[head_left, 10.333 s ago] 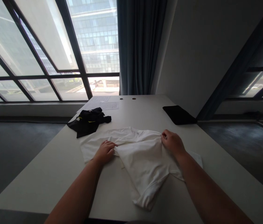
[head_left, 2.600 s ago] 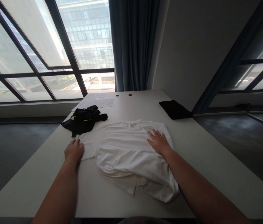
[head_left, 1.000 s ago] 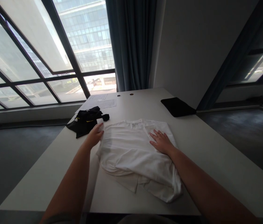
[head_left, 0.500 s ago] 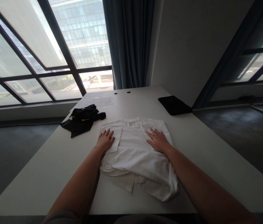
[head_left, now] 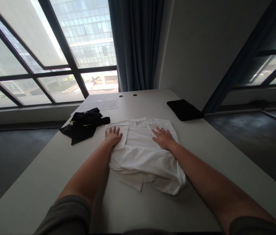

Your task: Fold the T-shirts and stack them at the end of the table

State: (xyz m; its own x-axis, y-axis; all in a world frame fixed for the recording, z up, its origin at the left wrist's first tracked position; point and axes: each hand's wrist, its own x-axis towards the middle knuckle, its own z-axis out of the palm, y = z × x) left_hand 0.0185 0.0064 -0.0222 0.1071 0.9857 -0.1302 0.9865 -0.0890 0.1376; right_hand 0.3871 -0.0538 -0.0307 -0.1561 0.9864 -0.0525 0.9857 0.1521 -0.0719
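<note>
White shirt: the shirt (head_left: 142,158) is laid on the pale surface (head_left: 152,212) in front of the person, with its collar (head_left: 138,121) pointed toward the far end. Both sleeves are folded inward over the body.
Left hand: the left sleeve flap (head_left: 122,143) is covered by the left hand (head_left: 113,136), which is held open, palm down, with the fingers spread; nothing is gripped.
Right hand: the opposite upper part of the shirt is pressed by the right hand (head_left: 163,138) — also open and flat, fingers spread, nothing gripped.
Lower shirt: the fabric is bunched in loose creases, and uneven layers are exposed at the near edge.
Black garment: a crumpled black garment (head_left: 84,127) with yellow accents is placed beyond the shirt, to the left.
Papers: printed sheets (head_left: 101,105) are spread behind the black garment; their text cannot be read.
Black flat item: a dark flat piece (head_left: 185,110) is set near the right edge of the surface.
Far end: two small round fittings (head_left: 135,95) are seen there, and a blue curtain (head_left: 138,45) is hung behind — beside a dark-framed window (head_left: 91,36).
</note>
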